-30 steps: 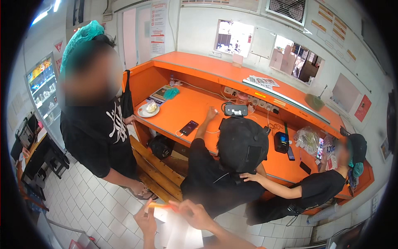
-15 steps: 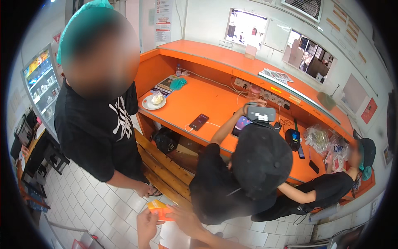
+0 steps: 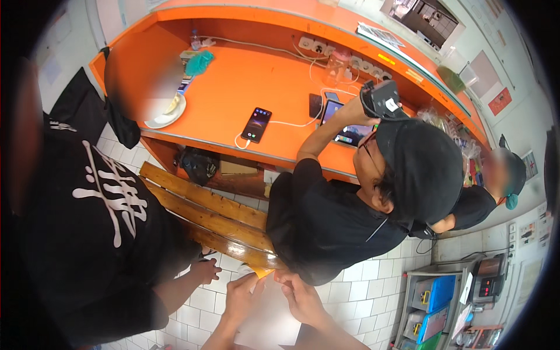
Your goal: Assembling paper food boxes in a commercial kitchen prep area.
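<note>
My left hand (image 3: 240,296) pinches a small, flat, yellow-orange piece like thin paper (image 3: 259,270). It is between my 2 hands, at my fingertips, and its long side seems to go left to right. My left hand is nearer. My right hand (image 3: 303,298) has finger and thumb close together by its right end, but it is blurry, so I can't tell if they grip it. Past it are a white tile floor (image 3: 204,297) and a shiny brown wooden bench with slats (image 3: 204,196). Farther off, a long orange desk (image 3: 233,81) has a flat black phone (image 3: 257,125) on it.
</note>
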Demonstrator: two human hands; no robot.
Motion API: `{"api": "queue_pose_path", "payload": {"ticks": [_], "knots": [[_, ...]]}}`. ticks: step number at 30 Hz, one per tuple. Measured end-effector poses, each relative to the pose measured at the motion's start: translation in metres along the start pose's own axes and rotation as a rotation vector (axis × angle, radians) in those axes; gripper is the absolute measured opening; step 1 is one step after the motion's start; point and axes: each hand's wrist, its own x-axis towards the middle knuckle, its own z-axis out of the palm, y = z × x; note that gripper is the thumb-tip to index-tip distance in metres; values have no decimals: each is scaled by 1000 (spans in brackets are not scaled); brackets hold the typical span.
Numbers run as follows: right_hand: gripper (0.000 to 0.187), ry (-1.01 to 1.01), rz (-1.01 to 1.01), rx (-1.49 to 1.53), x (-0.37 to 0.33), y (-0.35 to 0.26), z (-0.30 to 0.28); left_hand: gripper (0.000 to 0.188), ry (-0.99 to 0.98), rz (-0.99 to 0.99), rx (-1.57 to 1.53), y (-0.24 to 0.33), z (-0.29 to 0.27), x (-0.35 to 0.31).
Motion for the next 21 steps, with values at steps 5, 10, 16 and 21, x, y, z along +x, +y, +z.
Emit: {"api": "queue_pose_path", "payload": {"ticks": [5, 10, 16, 21], "knots": [[27, -38, 118, -86, 6, 3, 9, 22, -207, -244, -342, -19, 17, -8], [32, -69, 69, -84, 7, 8, 15, 20, -101, -637, -1105, -37, 19, -19], [29, 0, -72, -74, 10, -1, 27, 18, -63, -536, -954, -52, 6, -26], [30, -26, 3, -3, 6, -6, 27, 16, -73, -505, -1013, -59, 8, -29]]}}
